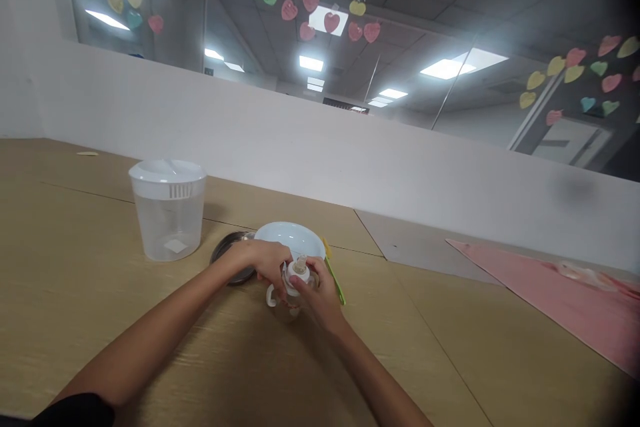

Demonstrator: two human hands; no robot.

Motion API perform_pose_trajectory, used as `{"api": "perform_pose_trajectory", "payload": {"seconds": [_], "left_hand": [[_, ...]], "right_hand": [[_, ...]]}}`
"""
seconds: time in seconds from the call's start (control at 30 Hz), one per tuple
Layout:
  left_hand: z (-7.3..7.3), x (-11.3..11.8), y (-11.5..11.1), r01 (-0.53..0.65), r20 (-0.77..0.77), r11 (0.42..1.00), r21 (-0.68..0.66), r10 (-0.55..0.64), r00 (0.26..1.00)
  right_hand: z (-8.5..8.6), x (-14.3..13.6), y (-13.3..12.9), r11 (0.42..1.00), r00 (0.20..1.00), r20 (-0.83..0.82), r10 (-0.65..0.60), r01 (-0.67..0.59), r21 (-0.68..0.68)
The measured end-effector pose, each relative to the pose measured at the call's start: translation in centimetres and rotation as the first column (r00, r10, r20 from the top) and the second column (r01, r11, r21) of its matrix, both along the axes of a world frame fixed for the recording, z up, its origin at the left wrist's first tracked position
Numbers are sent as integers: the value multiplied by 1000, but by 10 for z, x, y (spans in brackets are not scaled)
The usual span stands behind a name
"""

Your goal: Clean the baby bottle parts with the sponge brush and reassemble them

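Observation:
A baby bottle (299,271) with a clear teat, a white collar and a white side handle (271,295) is between my hands, its teat pointing up. From the left, my left hand (269,261) closes on the bottle with bent fingers. My right hand (320,297) wraps the other side, its thumb against the white collar. My fingers hide much of the bottle's body. Just behind the hands lies a pale blue bowl (293,232). A dark metal dish (223,251) sits partly under my left wrist. A green-handled utensil (337,283) shows beside my right hand.
On the left stands a translucent bucket (169,220) with a white rim. A pink sheet (555,283) with clear plastic on it covers the table's right side. The white wall (300,147) rises behind the wooden table (90,293).

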State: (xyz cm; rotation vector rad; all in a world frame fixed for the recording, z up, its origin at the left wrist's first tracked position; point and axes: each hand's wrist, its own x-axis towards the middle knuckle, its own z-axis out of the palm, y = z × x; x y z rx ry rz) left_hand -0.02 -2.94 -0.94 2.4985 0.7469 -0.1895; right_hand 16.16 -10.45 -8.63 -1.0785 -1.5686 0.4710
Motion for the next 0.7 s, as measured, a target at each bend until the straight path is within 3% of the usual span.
{"api": "perform_pose_trajectory", "payload": {"seconds": [0.13,0.3,0.37,0.53,0.7], "left_hand": [[1,-2,0,-11,3,1000,-3,11,1000],[-1,-3,1,-4,13,1000,-5,4,1000],[-1,-3,1,-9,10,1000,-5,9,1000],[1,-3,0,-44,-10,999,-9,44,999],[1,-3,1,-19,-1,999,-30,19,1000]], "right_hand": [[2,0,-2,1000,1000,19,18,-18,-14],[-2,5,-4,992,991,-75,112,-116,-54],[-4,6,-3,995,994,-46,95,-96,-31],[-5,7,-2,988,983,159,-87,64,142],[-2,7,-10,910,939,258,-226,109,400]]}}
